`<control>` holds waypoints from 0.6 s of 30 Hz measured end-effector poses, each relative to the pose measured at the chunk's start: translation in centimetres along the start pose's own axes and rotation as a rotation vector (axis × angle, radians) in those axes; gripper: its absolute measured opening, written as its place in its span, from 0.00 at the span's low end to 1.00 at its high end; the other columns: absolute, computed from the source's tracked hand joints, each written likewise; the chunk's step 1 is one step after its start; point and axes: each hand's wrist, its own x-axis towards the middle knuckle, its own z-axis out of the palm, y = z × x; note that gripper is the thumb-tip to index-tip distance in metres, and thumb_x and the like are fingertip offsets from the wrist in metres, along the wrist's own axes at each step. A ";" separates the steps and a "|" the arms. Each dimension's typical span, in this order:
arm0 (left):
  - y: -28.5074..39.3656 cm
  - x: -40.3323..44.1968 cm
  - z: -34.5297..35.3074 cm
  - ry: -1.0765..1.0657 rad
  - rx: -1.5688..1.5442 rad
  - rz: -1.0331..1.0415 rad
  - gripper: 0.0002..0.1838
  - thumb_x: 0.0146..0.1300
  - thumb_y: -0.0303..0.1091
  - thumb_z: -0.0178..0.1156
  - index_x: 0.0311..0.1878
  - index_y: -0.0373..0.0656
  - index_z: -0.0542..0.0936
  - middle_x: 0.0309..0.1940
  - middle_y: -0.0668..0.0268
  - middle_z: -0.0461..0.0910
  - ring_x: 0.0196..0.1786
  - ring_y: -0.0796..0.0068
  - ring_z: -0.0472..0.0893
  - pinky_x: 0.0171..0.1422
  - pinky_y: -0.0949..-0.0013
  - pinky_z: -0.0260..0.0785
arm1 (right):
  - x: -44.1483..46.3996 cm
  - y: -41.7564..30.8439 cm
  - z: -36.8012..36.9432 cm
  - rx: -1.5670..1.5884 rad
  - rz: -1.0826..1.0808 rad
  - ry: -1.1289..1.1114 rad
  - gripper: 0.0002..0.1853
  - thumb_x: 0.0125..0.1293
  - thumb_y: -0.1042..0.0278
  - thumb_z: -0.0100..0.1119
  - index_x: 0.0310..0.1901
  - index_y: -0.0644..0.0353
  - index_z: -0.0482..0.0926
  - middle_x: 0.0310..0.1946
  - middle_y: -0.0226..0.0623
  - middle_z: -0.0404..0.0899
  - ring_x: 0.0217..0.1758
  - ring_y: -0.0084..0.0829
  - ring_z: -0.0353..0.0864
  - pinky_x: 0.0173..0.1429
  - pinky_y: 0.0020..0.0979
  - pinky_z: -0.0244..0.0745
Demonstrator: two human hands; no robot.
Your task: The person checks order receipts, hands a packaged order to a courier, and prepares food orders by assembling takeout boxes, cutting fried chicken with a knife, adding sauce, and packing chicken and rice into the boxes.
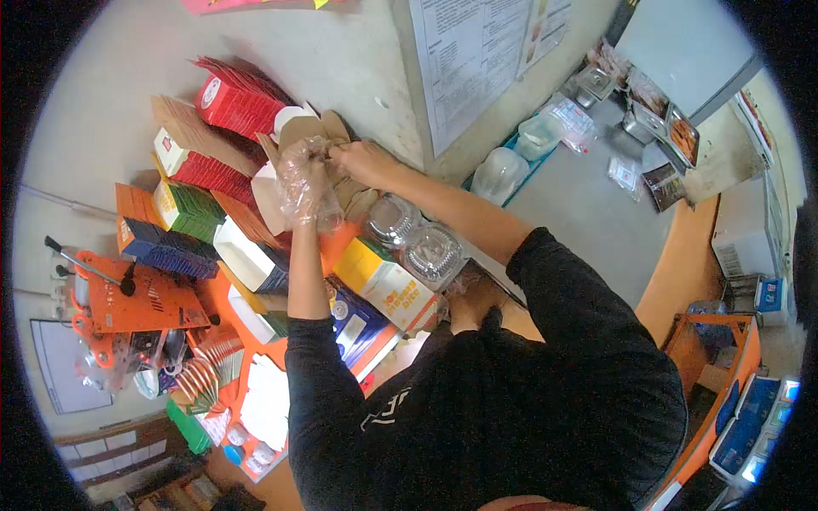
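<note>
My left hand (pixel 305 179), in a loose clear plastic glove, is raised in front of brown cardboard pieces by the wall. Its fingers are curled, and what they hold is hidden. My right hand (pixel 362 163) looks bare and closed, its fingertips meeting the gloved fingers; whether it pinches the glove or something else is too small to tell. Behind and beside the hands are brown cardboard pieces (pixel 348 189). Clear plastic containers (pixel 392 220) stand just below my right forearm. A yellow and white printed box (pixel 388 285) lies nearer my body.
Stacks of red boxes (pixel 234 102), green boxes (pixel 189 209) and dark blue boxes (pixel 170 247) line the left side. An orange lever machine (pixel 136 294) stands at far left. Beyond my right arm, the grey counter (pixel 588 221) bears tubs and metal trays. A wall corner rises ahead.
</note>
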 end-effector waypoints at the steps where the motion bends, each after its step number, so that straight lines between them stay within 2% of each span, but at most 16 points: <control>1: -0.7 -0.1 0.4 0.004 0.014 -0.006 0.10 0.40 0.15 0.53 0.26 0.39 0.78 0.24 0.64 0.79 0.37 0.70 0.77 0.66 0.68 0.50 | -0.2 0.1 -0.2 -0.049 -0.025 -0.002 0.10 0.54 0.71 0.47 0.38 0.64 0.70 0.29 0.45 0.76 0.34 0.44 0.78 0.36 0.39 0.73; 2: -0.9 -0.3 0.8 0.042 0.075 0.106 0.09 0.40 0.15 0.54 0.27 0.38 0.78 0.24 0.62 0.79 0.37 0.68 0.77 0.59 0.69 0.57 | -0.2 -0.1 -0.6 -0.097 -0.056 -0.002 0.09 0.54 0.71 0.47 0.36 0.64 0.70 0.28 0.45 0.76 0.34 0.43 0.78 0.36 0.39 0.73; 4: 0.1 -0.7 0.8 0.091 0.169 0.213 0.09 0.41 0.16 0.55 0.28 0.37 0.78 0.25 0.61 0.78 0.36 0.67 0.78 0.51 0.69 0.65 | 0.1 -0.4 -1.1 -0.130 -0.062 -0.040 0.09 0.54 0.71 0.47 0.35 0.65 0.71 0.29 0.46 0.75 0.35 0.43 0.78 0.36 0.39 0.73; 6: 1.4 -0.5 0.4 0.141 0.299 0.225 0.08 0.41 0.20 0.57 0.29 0.38 0.78 0.26 0.58 0.78 0.37 0.64 0.78 0.46 0.65 0.68 | 0.1 -0.6 -0.8 -0.163 -0.066 -0.076 0.08 0.53 0.72 0.47 0.34 0.65 0.71 0.29 0.46 0.75 0.36 0.43 0.78 0.37 0.39 0.74; 7: 1.2 -0.4 0.0 0.157 0.348 0.226 0.08 0.42 0.22 0.58 0.29 0.38 0.78 0.26 0.57 0.78 0.37 0.62 0.78 0.44 0.63 0.69 | -0.1 -0.7 -0.5 -0.103 -0.140 0.028 0.08 0.54 0.72 0.45 0.34 0.65 0.72 0.31 0.47 0.76 0.36 0.43 0.78 0.38 0.39 0.74; 8: -0.8 0.8 0.0 -0.028 0.540 0.103 0.08 0.42 0.25 0.59 0.30 0.39 0.79 0.27 0.55 0.78 0.36 0.59 0.78 0.42 0.62 0.69 | -0.2 -0.6 -0.5 -0.049 -0.210 0.134 0.08 0.56 0.73 0.44 0.33 0.65 0.73 0.34 0.47 0.76 0.37 0.43 0.78 0.39 0.39 0.75; 9: -1.7 1.0 0.0 -0.220 0.723 -0.027 0.09 0.42 0.28 0.60 0.30 0.39 0.79 0.27 0.53 0.78 0.35 0.56 0.78 0.40 0.60 0.69 | -0.4 -0.7 -0.2 -0.108 -0.164 0.047 0.09 0.56 0.72 0.44 0.33 0.65 0.74 0.35 0.47 0.76 0.37 0.43 0.78 0.39 0.39 0.75; 10: -2.6 0.5 -0.2 -0.219 0.726 -0.032 0.09 0.42 0.28 0.60 0.30 0.39 0.79 0.27 0.53 0.78 0.35 0.56 0.78 0.40 0.60 0.69 | -0.7 -0.8 0.1 -0.103 -0.167 0.045 0.09 0.56 0.72 0.44 0.33 0.65 0.74 0.35 0.47 0.76 0.37 0.43 0.78 0.39 0.39 0.75; 12: -3.0 0.1 -0.3 -0.205 0.587 0.159 0.10 0.42 0.34 0.61 0.29 0.39 0.79 0.27 0.50 0.77 0.33 0.51 0.77 0.38 0.59 0.69 | -0.8 -0.8 0.7 -0.083 -0.197 0.191 0.09 0.56 0.72 0.44 0.32 0.66 0.74 0.34 0.48 0.76 0.35 0.44 0.78 0.38 0.39 0.75; 13: -3.2 0.1 -0.2 -0.202 0.589 0.161 0.10 0.42 0.34 0.61 0.29 0.39 0.79 0.27 0.50 0.77 0.33 0.51 0.77 0.38 0.59 0.69 | -0.5 -0.6 0.9 -0.083 -0.200 0.193 0.09 0.56 0.72 0.44 0.32 0.66 0.74 0.34 0.48 0.76 0.35 0.44 0.78 0.38 0.39 0.75; 15: -3.5 -0.2 0.1 -0.065 0.540 0.111 0.09 0.42 0.27 0.59 0.30 0.39 0.79 0.25 0.53 0.78 0.30 0.57 0.78 0.36 0.62 0.70 | 0.0 -0.8 0.4 -0.123 -0.082 -0.016 0.06 0.54 0.72 0.45 0.30 0.65 0.72 0.33 0.44 0.76 0.37 0.44 0.77 0.39 0.40 0.73; 16: -3.6 -0.5 0.3 -0.066 0.539 0.110 0.09 0.42 0.27 0.59 0.30 0.39 0.79 0.25 0.53 0.78 0.30 0.57 0.78 0.36 0.62 0.70 | 0.0 -1.1 0.3 -0.123 -0.081 -0.016 0.06 0.54 0.72 0.45 0.30 0.65 0.72 0.33 0.44 0.76 0.37 0.44 0.77 0.39 0.40 0.73; 18: -3.2 -0.4 0.7 0.066 0.053 0.057 0.07 0.43 0.22 0.58 0.29 0.38 0.79 0.24 0.58 0.79 0.28 0.67 0.79 0.34 0.66 0.70 | 0.4 -1.1 0.2 -0.150 -0.050 -0.103 0.06 0.54 0.73 0.45 0.32 0.64 0.70 0.32 0.43 0.76 0.37 0.44 0.77 0.37 0.40 0.73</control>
